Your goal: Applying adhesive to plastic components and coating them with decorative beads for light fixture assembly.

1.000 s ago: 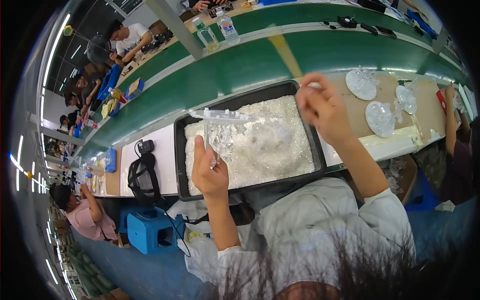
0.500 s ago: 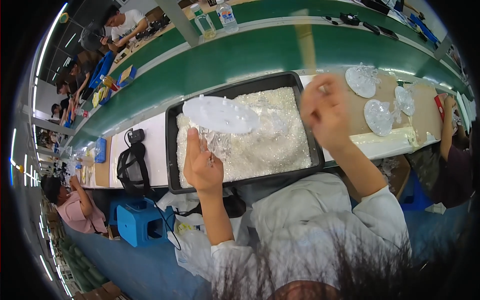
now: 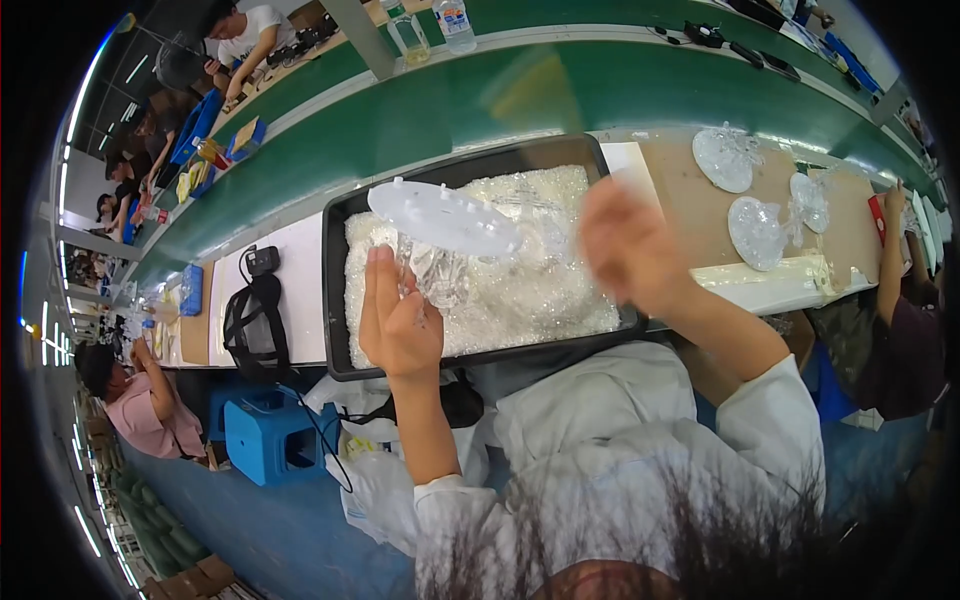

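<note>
Head view: the left hand (image 3: 402,335) grips the clear piece (image 3: 440,277) under the tilted white disc (image 3: 440,217), above granules (image 3: 560,290) in the black tray (image 3: 336,325). The right hand (image 3: 632,245) is apart, blurred; its contents cannot be told. A slack left grip could drop the disc.

Bright ceiling tubes (image 3: 86,530), glare on green worktop (image 3: 660,95), right one of the hands (image 3: 632,245) blurred, edges bowed
</note>
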Tool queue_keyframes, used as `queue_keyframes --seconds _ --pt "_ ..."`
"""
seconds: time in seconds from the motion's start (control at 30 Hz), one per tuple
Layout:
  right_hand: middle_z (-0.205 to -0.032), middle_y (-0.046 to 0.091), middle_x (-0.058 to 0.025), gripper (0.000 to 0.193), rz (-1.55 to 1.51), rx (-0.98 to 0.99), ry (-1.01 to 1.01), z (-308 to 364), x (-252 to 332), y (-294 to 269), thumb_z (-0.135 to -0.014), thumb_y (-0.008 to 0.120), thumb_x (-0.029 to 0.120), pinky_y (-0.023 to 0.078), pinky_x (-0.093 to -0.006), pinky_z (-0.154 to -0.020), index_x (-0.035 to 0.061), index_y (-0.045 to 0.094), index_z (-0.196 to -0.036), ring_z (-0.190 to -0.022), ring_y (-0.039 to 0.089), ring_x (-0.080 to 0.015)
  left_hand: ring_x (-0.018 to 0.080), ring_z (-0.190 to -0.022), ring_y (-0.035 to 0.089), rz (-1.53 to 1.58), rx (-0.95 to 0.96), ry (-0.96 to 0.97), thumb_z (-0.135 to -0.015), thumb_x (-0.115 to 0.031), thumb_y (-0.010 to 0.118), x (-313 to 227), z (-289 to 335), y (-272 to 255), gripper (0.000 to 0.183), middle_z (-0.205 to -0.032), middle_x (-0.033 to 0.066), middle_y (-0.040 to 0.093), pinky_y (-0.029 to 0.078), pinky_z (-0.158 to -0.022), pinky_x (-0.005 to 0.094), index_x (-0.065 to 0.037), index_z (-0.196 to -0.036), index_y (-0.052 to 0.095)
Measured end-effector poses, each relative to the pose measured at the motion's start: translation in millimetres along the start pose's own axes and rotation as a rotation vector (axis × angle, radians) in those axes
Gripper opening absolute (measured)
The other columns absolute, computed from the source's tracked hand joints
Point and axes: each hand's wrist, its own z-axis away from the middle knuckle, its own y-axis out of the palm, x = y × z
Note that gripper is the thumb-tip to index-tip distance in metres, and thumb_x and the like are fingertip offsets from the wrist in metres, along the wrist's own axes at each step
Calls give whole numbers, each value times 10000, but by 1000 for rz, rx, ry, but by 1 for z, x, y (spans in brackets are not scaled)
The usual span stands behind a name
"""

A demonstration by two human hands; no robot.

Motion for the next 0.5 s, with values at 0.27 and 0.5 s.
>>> queue_keyframes --seconds 0.27,0.5 --pt "-777 598 -108 321 49 122 161 19 -10 6 -988 470 304 479 -288 -550 38 586 -852 -589 560 -179 445 -957 675 25 -38 -1 -756 166 598 3 -3 4 322 -1076 232 668 584 -828 493 -54 -927 437" --pt "-872 650 -155 478 176 364 -15 22 -2 16 -992 360 390 523 -325 -683 9 647 -970 -769 636 -215 420 -982 641 232 -41 -112 -692 195 592 3 -4 7 372 -1018 186 612 470 -965 628 -47 -928 435"
